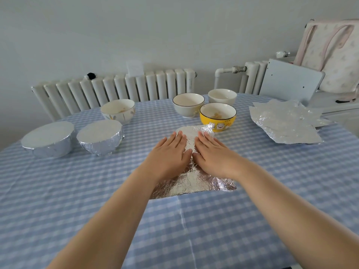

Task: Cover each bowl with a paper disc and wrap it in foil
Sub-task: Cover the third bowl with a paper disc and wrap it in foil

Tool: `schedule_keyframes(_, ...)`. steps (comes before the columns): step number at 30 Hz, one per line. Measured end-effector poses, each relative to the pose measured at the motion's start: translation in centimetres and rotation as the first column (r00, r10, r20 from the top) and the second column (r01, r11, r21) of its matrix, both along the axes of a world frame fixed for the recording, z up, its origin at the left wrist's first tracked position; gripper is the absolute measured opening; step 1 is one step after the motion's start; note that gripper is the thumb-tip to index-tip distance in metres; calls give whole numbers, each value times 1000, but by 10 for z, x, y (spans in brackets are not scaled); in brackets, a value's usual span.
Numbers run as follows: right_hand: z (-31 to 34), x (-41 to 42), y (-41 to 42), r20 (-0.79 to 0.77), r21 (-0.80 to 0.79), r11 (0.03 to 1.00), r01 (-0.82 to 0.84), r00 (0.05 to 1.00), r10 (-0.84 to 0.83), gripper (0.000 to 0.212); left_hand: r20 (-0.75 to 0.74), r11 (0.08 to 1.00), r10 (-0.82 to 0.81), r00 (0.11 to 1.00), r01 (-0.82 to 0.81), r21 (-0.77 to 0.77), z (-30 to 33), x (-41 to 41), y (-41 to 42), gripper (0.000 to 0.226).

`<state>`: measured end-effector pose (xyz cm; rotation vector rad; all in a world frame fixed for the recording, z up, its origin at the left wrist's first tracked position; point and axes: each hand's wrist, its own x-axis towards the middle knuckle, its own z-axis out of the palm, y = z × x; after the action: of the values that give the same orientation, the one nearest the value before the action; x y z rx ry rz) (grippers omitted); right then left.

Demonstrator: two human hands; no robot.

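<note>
A crinkled foil sheet (191, 183) lies flat on the table in front of me. My left hand (168, 154) and my right hand (212, 155) press on it side by side, fingers straight. Two bowls wrapped in foil (48, 140) (101, 139) stand at the left. Several uncovered bowls stand behind: a floral one (118, 110), a white black-rimmed one (188, 104), a plain white one (222, 97) and a yellow one (217, 116) just beyond the sheet's far corner. No paper disc shows apart from the covered tops.
A stack of loose foil sheets (285, 121) lies at the right on the blue checked tablecloth (77, 191). A white radiator (116, 90) runs behind the table. A grey board (289, 80) and a cushioned chair stand at the far right.
</note>
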<state>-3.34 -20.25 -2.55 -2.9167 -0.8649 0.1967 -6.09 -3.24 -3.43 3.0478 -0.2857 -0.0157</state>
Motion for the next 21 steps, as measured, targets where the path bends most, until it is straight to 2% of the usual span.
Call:
schedule_keyframes(5, 2, 4, 1, 38, -30, 1000, -1, 999, 2, 59, -19, 999, -4, 1000, 5, 44, 1, 3, 0, 63)
schedule_keyframes(10, 17, 8, 18, 48, 246, 959, -142, 990, 134, 54, -26, 998, -29, 999, 30, 52, -2, 4, 4, 63)
schedule_keyframes(15, 1, 20, 22, -1, 122, 989, -87, 996, 88, 70, 39, 995, -33, 999, 36, -96, -4, 2, 0, 63)
schedule_keyframes(21, 1, 23, 22, -8, 176, 980, -93, 995, 96, 74, 98, 990, -47, 994, 59, -129, -10, 4, 4, 62)
